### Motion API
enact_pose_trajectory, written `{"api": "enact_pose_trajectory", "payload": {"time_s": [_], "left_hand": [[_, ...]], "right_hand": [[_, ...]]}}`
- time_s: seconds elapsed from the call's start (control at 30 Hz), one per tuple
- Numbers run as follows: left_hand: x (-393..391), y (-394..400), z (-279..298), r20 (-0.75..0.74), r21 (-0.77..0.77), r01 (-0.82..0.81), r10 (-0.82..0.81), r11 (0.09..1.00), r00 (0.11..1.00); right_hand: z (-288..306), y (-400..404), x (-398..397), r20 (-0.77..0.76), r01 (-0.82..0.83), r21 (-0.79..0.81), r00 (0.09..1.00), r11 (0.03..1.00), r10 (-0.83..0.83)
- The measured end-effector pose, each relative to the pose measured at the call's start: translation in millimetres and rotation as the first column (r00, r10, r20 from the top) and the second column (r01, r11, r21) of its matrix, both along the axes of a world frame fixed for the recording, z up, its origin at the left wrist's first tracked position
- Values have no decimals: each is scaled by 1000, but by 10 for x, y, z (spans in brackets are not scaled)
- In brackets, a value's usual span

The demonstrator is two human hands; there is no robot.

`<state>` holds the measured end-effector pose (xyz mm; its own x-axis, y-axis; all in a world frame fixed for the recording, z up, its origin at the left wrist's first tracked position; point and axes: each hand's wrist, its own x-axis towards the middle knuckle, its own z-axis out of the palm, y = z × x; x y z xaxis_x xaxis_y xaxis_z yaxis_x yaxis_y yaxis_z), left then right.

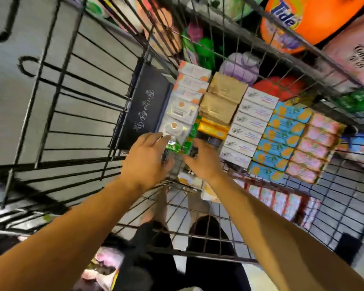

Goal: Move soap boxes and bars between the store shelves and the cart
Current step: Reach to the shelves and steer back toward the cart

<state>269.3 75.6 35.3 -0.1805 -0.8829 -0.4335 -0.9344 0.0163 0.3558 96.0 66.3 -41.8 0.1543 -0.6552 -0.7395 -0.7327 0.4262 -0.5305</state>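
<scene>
In the wire cart (303, 66), soap boxes stand in rows: white-orange boxes (189, 85), brown bars (223, 97), white boxes (250, 122), blue-orange boxes (282, 137) and pink boxes (315, 148). A green soap pack (184, 143) lies at the near end of the rows, beside a yellow pack (213, 129). My left hand (147, 160) holds the green pack's left end between fingers and thumb. My right hand (203, 162) grips its right end. The frame is blurred, so the finger contact is not sharp.
A dark blue child-seat flap (145, 110) stands at the cart's left. Detergent bags lie beyond the soap, among them an orange Tide bag (303, 19) and a pink bag (357, 49). Red-pink boxes (282, 202) sit lower right. Grey floor shows through the bars on the left.
</scene>
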Motion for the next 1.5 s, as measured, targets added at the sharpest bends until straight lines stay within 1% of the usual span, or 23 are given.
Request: {"api": "enact_pose_trajectory", "payload": {"time_s": [0.1,0.17,0.23,0.33,0.4,0.53,0.63,0.7,0.77,0.83,0.87,0.9,0.97,1.03,1.07,1.1,1.2,1.27,1.3,1.4,1.43,1.5], "left_hand": [[73,-59,-183,-23,40,-23,24,999,999],[109,-87,-286,-26,71,-42,44,997,999],[125,-107,-355,-42,87,-53,57,995,998],[146,-122,-421,-65,113,-66,73,991,995],[169,-129,-460,-68,123,-62,71,990,995],[216,-125,-498,-89,143,-71,84,987,992],[237,-114,-506,-128,142,-112,130,984,983],[220,-139,-485,-170,142,-181,204,973,964],[177,-176,-445,-252,188,-289,330,939,910],[135,-196,-391,-333,327,-412,512,850,792],[130,-197,-376,-346,391,-452,583,802,735],[139,-197,-369,-338,414,-481,621,773,707],[183,-192,-392,-295,415,-525,656,743,695],[210,-181,-400,-242,416,-565,686,712,686],[217,-174,-402,-219,405,-577,688,709,692],[218,-170,-408,-194,392,-584,684,711,703],[243,-149,-433,-139,382,-598,684,704,716],[262,-137,-438,-115,379,-592,670,712,733],[267,-128,-442,-109,376,-584,660,720,743],[272,-106,-428,-120,373,-569,646,733,754],[275,-102,-423,-128,370,-567,645,736,753],[279,-101,-414,-140,361,-564,641,743,755]], "right_hand": [[-267,-143,228,37,151,19,988,988,-152],[-405,-220,347,36,263,22,964,964,-264],[-494,-272,419,29,359,-36,933,932,-359],[-598,-271,462,-44,405,-143,909,903,-414],[-610,-265,443,-83,409,-152,902,900,-424],[-570,-259,406,8,516,-86,856,853,-517],[-451,-202,338,98,611,-5,788,791,-608],[-305,-150,222,146,604,59,783,795,-605],[-206,-83,109,163,560,126,802,819,-574],[-119,-22,54,203,537,180,799,824,-566],[-84,2,51,230,529,207,791,823,-567],[-75,17,55,252,516,235,786,824,-564],[-80,4,77,272,505,290,771,813,-576],[-146,-58,123,250,531,338,745,777,-618],[-194,-107,154,234,535,328,753,779,-616],[-265,-155,177,213,526,290,779,800,-589],[-460,-301,291,182,512,193,819,837,-543],[-608,-351,374,123,513,127,841,849,-527],[-655,-353,409,110,535,115,830,837,-546],[-683,-348,497,88,661,124,736,740,-671],[-680,-356,513,101,695,124,701,708,-706],[-682,-383,538,126,725,121,666,678,-735]]}}
